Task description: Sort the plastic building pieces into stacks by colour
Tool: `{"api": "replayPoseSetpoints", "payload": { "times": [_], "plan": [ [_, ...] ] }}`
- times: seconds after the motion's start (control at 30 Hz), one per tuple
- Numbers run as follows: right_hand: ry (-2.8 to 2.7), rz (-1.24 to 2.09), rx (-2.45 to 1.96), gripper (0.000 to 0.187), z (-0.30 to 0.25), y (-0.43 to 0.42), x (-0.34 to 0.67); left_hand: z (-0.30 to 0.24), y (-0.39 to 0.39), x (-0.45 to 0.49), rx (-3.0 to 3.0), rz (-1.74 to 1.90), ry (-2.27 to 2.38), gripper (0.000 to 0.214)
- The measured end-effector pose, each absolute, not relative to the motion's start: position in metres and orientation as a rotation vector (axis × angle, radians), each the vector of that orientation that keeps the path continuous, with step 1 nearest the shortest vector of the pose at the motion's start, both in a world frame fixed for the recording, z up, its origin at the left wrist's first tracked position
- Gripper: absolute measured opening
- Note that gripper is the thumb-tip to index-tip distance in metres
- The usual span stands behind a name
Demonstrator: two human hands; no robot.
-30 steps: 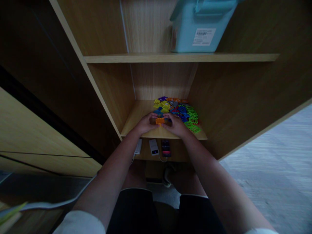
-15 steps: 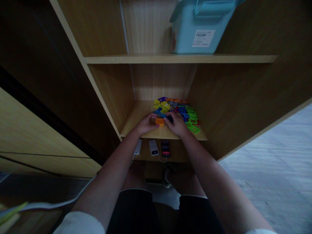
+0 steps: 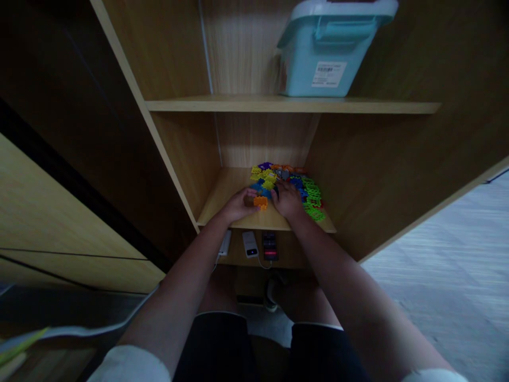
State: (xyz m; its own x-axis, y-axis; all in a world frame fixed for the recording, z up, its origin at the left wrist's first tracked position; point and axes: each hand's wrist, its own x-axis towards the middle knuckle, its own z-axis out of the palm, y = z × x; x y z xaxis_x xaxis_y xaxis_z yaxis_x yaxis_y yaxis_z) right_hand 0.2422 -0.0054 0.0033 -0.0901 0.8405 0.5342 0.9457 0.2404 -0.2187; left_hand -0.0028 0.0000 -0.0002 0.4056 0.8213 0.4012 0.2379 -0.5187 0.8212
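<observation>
My left hand (image 3: 239,205) is closed on an orange interlocking plastic piece (image 3: 261,202), held over the front of the shelf board between thumb and fingers. The piece has notched edges and looks boxy. My right hand (image 3: 288,200) is at the front of a pile of similar pieces, thumb apart from the fingers, with its fingertips among them and partly hidden. Around it lie light blue pieces (image 3: 265,192), yellow pieces (image 3: 269,176), dark blue pieces (image 3: 296,183) and green pieces (image 3: 313,192).
A teal lidded bin (image 3: 324,58) stands on the upper shelf (image 3: 238,104), above my hands. Cabinet walls close in on both sides. Below the shelf board (image 3: 214,204) lie a white power bank (image 3: 250,244) and a phone (image 3: 270,246) with a cable.
My right hand has left the orange piece and moved slightly right, onto the pile. My left hand still holds the orange piece. The view has tilted up slightly.
</observation>
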Motion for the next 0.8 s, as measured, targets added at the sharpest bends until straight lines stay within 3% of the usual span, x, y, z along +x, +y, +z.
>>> {"api": "replayPoseSetpoints", "payload": {
  "times": [0.8],
  "plan": [
    [-2.077, -0.224, -1.730, 0.060, 0.006, 0.012, 0.244, -0.005, 0.004, -0.004, 1.995, 1.088, 0.910, 0.063]
  ]
}}
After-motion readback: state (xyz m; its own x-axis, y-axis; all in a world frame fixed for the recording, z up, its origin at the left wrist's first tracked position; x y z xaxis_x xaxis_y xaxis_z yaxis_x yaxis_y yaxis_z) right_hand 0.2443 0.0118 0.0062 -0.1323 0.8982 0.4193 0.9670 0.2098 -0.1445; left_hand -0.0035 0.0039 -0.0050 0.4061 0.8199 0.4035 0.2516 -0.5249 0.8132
